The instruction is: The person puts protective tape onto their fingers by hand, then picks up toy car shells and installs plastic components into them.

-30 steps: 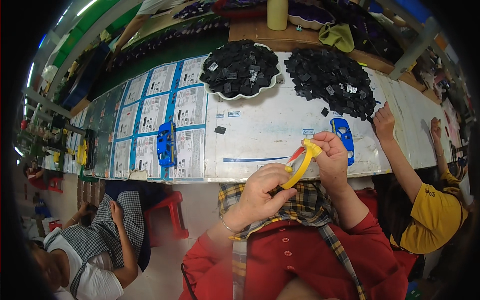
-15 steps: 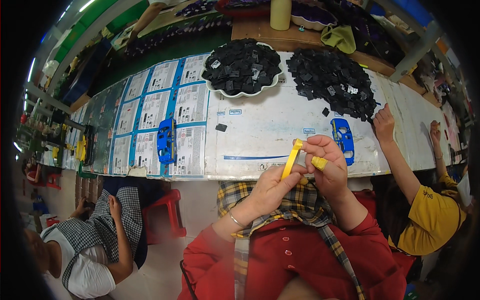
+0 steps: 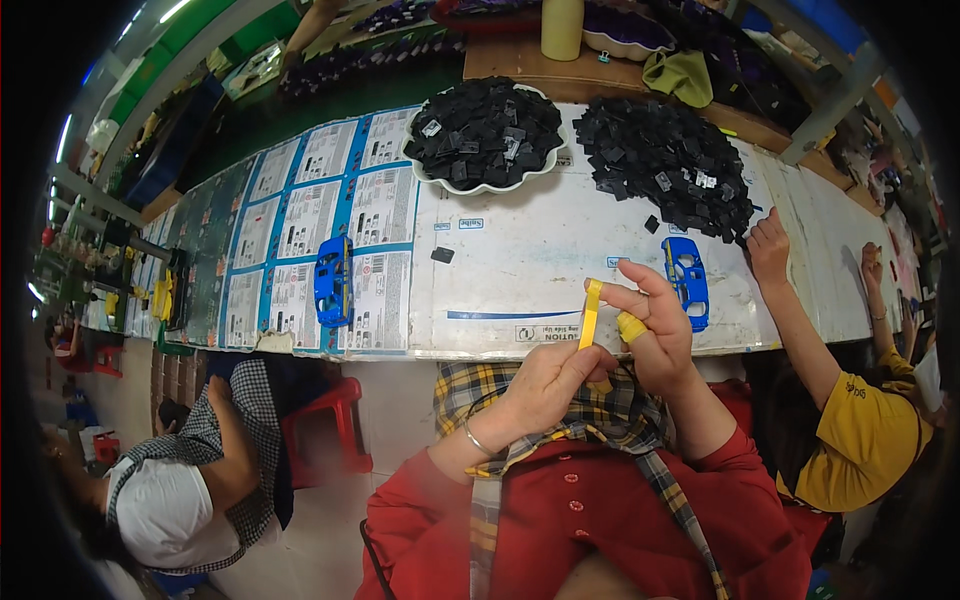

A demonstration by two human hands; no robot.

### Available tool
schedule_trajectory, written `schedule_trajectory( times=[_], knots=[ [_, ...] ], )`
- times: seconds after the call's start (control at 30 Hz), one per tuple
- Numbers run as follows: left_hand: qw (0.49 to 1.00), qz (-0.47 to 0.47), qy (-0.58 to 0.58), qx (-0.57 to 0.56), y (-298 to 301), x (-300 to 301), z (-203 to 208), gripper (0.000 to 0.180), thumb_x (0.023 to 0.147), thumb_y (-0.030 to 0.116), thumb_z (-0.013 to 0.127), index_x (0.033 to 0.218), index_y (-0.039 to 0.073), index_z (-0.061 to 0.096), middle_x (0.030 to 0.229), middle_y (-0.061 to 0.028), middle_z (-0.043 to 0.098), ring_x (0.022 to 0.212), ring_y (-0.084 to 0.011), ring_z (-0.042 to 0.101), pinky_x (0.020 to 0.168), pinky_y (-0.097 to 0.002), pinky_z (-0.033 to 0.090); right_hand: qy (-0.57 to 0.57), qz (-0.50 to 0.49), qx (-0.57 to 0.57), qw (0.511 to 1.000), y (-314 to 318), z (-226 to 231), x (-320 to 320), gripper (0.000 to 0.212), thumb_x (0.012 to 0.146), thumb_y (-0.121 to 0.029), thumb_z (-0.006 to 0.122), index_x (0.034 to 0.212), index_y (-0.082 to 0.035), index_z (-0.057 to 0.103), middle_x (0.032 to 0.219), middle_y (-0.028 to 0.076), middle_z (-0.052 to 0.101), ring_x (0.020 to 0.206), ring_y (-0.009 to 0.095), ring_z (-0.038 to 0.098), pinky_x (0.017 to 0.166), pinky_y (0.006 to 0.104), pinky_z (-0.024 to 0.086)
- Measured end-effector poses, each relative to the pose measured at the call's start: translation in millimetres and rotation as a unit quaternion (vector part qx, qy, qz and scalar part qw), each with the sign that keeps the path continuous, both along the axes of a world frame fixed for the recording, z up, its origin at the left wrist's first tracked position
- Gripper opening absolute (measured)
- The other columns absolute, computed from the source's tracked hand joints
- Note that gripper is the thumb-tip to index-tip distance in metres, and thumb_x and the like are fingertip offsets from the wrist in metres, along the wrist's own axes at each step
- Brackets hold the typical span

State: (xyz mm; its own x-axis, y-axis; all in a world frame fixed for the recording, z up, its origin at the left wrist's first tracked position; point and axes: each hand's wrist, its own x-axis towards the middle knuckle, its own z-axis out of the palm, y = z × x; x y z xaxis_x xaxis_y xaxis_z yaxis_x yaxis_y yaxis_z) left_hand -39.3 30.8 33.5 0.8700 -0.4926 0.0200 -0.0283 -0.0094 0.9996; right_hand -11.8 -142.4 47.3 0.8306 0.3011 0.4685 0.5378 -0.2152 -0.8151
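My left hand (image 3: 548,378) is closed, pinching a strip of yellow tape (image 3: 589,325) between thumb and fingers. The strip runs taut up to the index fingertip of my right hand (image 3: 660,340), where it bends around the tip. Yellow tape (image 3: 631,327) also wraps my right thumb. The right fingers are stretched and apart, gripping nothing. Both hands hover over the table's near edge. Just right of my right hand lies a blue toy car body (image 3: 686,285).
A scalloped white bowl (image 3: 480,188) heaped with small black plastic pieces stands at the back, beside a loose black pile (image 3: 660,165). Another blue car body (image 3: 334,283) lies on the left. Co-workers sit either side; one hand (image 3: 768,248) rests at right. A red stool (image 3: 345,425) stands left.
The tape strip has swung more upright, and my left hand has shifted slightly down. My right fingers have spread a little. The co-worker at left has leaned and turned.
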Motion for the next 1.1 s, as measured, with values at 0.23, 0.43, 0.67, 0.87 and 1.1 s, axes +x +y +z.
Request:
schedule_trajectory(
  times=[0.23, 0.43, 0.67, 0.87, 1.1],
  knots=[
    [0.989, 0.046, 0.092, -0.111, 2, 3, -2, 0.029, 0.094, 0.016, 0.042, 0.11, -0.001, 0.059, 0.075, -0.0036, 0.059, 0.073, -0.0091, 0.053, 0.069, -0.0233, 0.043, 0.236, 0.056, 0.132, 0.961, -5, 7, -4, 0.045, 0.084, 0.002, 0.04, 0.129, 0.005, 0.035, 0.119, 0.013, 0.056, 0.089, 0.014, 0.06, 0.073, 0.0237, 0.047],
    [0.988, 0.044, 0.111, -0.1, 14, -3, 0, 0.029, 0.094, 0.018, 0.043, 0.111, -0.001, 0.058, 0.075, -0.0022, 0.058, 0.069, -0.0069, 0.05, 0.064, -0.0198, 0.04, -0.083, -0.043, -0.12, 0.988, 0, 3, 8, 0.043, 0.075, 0.007, 0.043, 0.118, 0.007, 0.047, 0.111, 0.016, 0.06, 0.087, 0.021, 0.063, 0.074, 0.0285, 0.049],
    [0.991, 0.055, 0.096, -0.07, 20, -4, -7, 0.029, 0.094, 0.018, 0.043, 0.108, -0.001, 0.059, 0.071, -0.0016, 0.058, 0.063, -0.0054, 0.048, 0.058, -0.019, 0.039, -0.088, -0.013, -0.069, 0.994, 4, -1, 6, 0.046, 0.076, 0.005, 0.042, 0.122, 0.005, 0.043, 0.109, 0.014, 0.062, 0.072, 0.015, 0.061, 0.064, 0.024, 0.048],
    [0.99, 0.079, 0.094, -0.072, 17, 1, -10, 0.028, 0.093, 0.017, 0.045, 0.109, -0.002, 0.057, 0.075, -0.0016, 0.057, 0.069, -0.0066, 0.05, 0.063, -0.0206, 0.041, 0.326, 0.112, 0.223, 0.912, 8, 12, -1, 0.054, 0.08, 0.001, 0.042, 0.132, -0.001, 0.03, 0.112, 0.014, 0.06, 0.074, 0.004, 0.055, 0.058, 0.0129, 0.04],
    [0.966, 0.028, 0.121, -0.225, 0, 20, -16, 0.026, 0.092, 0.007, 0.046, 0.115, 0.0, 0.054, 0.104, -0.0061, 0.06, 0.096, -0.0117, 0.055, 0.085, -0.0242, 0.043, 0.371, 0.198, 0.329, 0.846, 15, 13, 2, 0.055, 0.077, -0.003, 0.051, 0.129, 0.001, 0.033, 0.111, 0.016, 0.06, 0.067, 0.006, 0.052, 0.055, 0.0146, 0.039]
  ],
)
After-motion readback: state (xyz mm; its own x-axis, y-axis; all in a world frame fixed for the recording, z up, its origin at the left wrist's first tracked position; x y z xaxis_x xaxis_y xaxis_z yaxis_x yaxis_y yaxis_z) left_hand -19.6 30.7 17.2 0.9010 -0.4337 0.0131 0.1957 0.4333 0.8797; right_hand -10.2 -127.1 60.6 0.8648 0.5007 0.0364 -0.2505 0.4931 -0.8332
